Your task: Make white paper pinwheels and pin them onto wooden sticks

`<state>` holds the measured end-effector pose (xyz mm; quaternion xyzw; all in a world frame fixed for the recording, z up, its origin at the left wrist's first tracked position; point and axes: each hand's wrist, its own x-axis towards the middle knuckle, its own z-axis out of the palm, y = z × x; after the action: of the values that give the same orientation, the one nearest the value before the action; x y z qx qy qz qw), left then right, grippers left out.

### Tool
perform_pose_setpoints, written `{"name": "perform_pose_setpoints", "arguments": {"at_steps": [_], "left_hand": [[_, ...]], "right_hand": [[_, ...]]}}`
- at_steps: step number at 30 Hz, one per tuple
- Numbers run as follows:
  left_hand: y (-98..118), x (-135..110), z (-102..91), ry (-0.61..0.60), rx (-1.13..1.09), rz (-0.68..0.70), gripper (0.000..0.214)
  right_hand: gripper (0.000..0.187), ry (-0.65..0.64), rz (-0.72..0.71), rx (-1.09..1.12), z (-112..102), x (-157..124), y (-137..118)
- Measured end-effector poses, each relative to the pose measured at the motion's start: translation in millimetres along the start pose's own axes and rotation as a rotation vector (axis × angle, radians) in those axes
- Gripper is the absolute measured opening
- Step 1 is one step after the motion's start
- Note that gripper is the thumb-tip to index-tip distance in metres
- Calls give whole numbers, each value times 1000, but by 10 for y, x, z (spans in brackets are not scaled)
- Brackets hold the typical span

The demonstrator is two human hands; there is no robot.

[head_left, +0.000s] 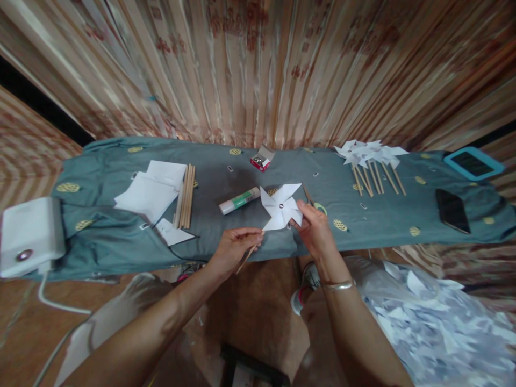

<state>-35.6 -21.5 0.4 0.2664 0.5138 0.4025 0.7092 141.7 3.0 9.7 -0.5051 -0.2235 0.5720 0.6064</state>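
Observation:
A white paper pinwheel (281, 206) on a thin wooden stick (246, 255) is held up over the near edge of the teal-covered table (105, 236). My left hand (236, 247) is closed around the stick below the wheel. My right hand (314, 226) pinches the wheel's right blade between its fingertips. A metal pin shows at the wheel's centre.
On the table lie a glue stick (239, 200), a red pin box (261, 159), white paper sheets (151, 191), a bundle of wooden sticks (185, 196), several finished pinwheels (368, 161), a black phone (452, 209) and a blue-cased tablet (473, 163). A white device (30, 234) sits far left. Paper scraps fill a bag (427, 317) at lower right.

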Motion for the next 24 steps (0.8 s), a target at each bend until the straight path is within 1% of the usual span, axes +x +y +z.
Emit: {"name": "perform_pose_setpoints", "arguments": {"at_steps": [6,15,19,24], "left_hand": [[-36,23,-23,-10,18,22,30],[-30,11,-27,-17,43,28,33],[-41,15,-25,-17,40,27,35],[-42,21,-16,-21,41,29,35]], "right_hand": [[25,3,-10,-23,15,-25,2],[26,13,-3,-10,30,-16,7],[25,-4,4,11,31,-15,22],[24,-2,-5,-15,46,-13,21]]}}
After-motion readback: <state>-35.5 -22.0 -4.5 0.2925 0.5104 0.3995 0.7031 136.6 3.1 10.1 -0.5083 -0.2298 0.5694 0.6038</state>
